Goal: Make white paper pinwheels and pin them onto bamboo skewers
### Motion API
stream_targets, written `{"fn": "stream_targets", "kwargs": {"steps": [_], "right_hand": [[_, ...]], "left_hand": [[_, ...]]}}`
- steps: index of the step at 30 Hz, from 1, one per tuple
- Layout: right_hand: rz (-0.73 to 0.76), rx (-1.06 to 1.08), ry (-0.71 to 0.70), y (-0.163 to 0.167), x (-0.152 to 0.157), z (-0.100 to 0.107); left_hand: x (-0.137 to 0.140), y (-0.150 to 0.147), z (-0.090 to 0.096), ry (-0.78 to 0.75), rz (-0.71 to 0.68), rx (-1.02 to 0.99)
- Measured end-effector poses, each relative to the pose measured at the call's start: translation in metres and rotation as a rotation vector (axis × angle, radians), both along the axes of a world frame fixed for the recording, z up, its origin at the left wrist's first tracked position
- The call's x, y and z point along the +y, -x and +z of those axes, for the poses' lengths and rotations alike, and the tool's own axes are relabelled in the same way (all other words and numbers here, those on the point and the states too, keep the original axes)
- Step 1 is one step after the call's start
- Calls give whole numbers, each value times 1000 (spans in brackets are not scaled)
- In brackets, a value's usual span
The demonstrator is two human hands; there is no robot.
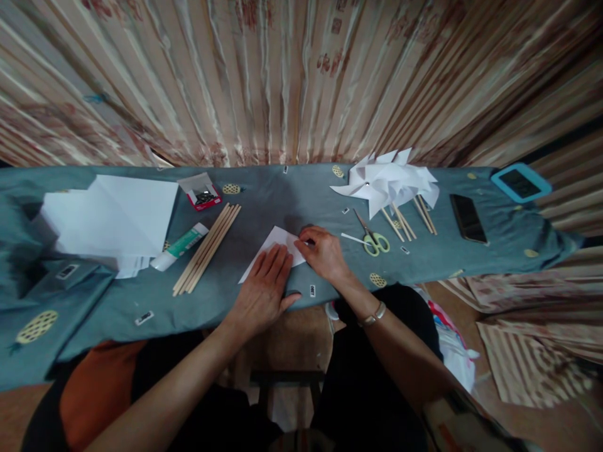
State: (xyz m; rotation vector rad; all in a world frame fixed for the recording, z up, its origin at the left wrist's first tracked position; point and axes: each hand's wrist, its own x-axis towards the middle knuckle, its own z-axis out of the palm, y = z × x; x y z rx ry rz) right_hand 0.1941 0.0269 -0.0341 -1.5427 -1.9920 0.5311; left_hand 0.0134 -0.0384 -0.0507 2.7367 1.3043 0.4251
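A white sheet of paper (276, 235), apparently folded into a triangle, lies on the cloth-covered table in front of me. My left hand (264, 287) rests flat across it, fingers stretched out and thumb apart, covering its lower middle. At the paper's right corner, my right hand (324, 252) has thumb and fingers pinched together on the edge. Left of the paper lie several wooden sticks (207, 250). To the right of my right hand are green-handled scissors (375, 243) with a thin white paper strip (354, 238) touching them.
White paper pinwheels (393, 179) on sticks lie at the back right, near a phone (468, 218) and a blue-framed device (521, 182). On the left are a glue tube (179, 247), an open box of small metal pieces (202, 191) and stacked paper (113, 216). A curtain (282, 81) hangs behind.
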Motion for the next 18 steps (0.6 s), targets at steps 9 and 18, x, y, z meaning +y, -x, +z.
{"fn": "stream_targets", "kwargs": {"steps": [9,18], "right_hand": [[0,-108,-103,-3,-27,-1],[-117,-97,-45,-3,-44,-12]], "left_hand": [[0,0,0,-27,0,16],[1,0,0,-16,-7,11]]}}
